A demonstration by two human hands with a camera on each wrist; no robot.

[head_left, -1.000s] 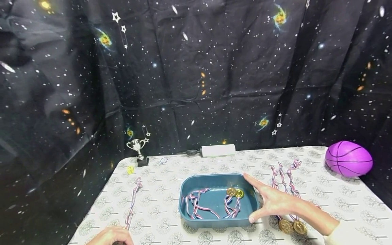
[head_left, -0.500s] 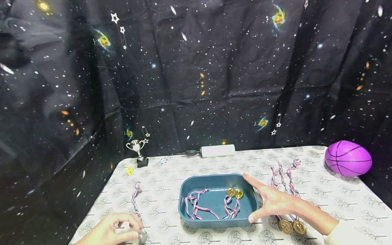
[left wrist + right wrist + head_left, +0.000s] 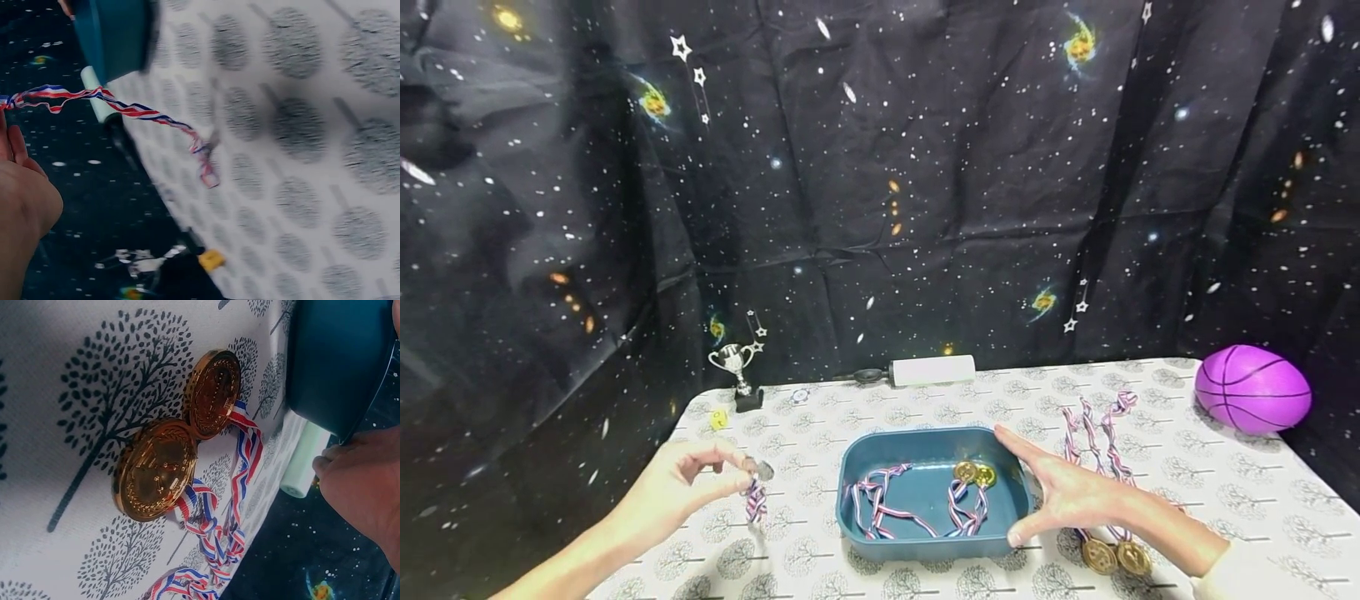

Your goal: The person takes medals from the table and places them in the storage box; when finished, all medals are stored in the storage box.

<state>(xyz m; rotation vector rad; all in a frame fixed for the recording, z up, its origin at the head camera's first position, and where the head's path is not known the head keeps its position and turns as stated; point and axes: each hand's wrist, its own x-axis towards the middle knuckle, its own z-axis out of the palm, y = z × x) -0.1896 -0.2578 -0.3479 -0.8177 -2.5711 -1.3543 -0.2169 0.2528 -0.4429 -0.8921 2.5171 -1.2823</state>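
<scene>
My left hand (image 3: 688, 479) pinches a silver medal (image 3: 764, 471) at its fingertips, raised over the left part of the table. Its red, white and blue ribbon hangs below the fingers in the head view; the left wrist view shows the twisted ribbon (image 3: 137, 111) trailing off. A blue plastic bin (image 3: 936, 546) stands at mid-table. Across its right end spreads my right hand (image 3: 1067, 492), thumb at the near corner and straight fingers at the far one. Inside the bin lie gold medals (image 3: 985, 475) and striped ribbons (image 3: 880, 500).
Right of the bin, beneath the right forearm, lie gold medals (image 3: 1099, 555) with ribbons (image 3: 1112, 442). A purple ball (image 3: 1253, 389) sits at the far right. Along the back are a white cylinder (image 3: 932, 369), a small silver trophy (image 3: 737, 375) and a yellow cube (image 3: 718, 417).
My left hand has lifted the silver medal from the table's front left and moved it up and right, its ribbon coming along. My right hand stays at the bin.
</scene>
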